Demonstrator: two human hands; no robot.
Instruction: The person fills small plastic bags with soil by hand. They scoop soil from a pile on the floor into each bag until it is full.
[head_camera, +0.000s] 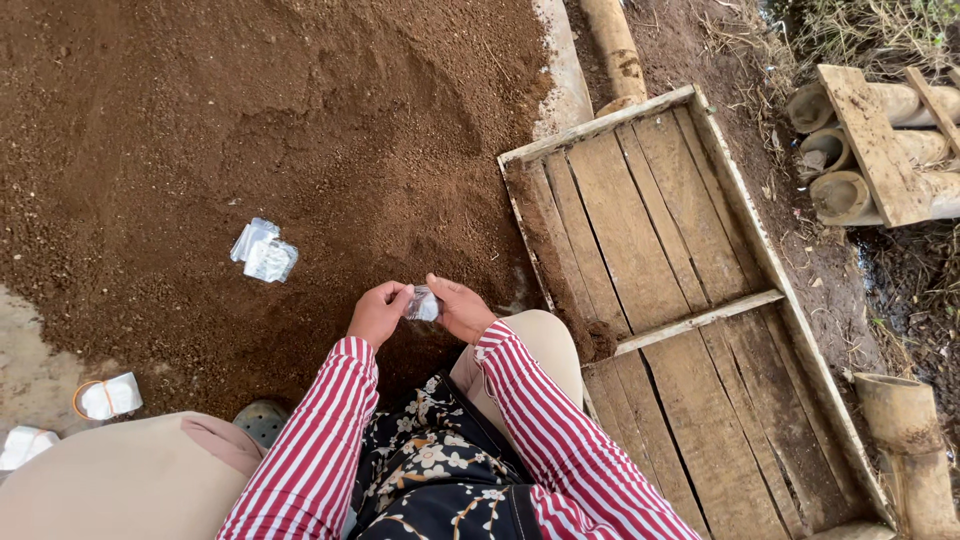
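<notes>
Both hands meet over a heap of brown soil (250, 110). My left hand (378, 312) and my right hand (462, 308) pinch a small clear plastic bag (423, 304) between their fingertips, one hand on each side. The sleeves are striped red and white. A few crumpled clear plastic bags (264, 254) lie on the soil to the left of my hands, apart from them.
A shallow wooden tray (720, 170) of planks lies to the right, with some soil in its near-left corner. Bamboo tubes (835, 150) are stacked beyond it, another (905, 440) at lower right. White bundles (110, 396) lie at lower left by my knee.
</notes>
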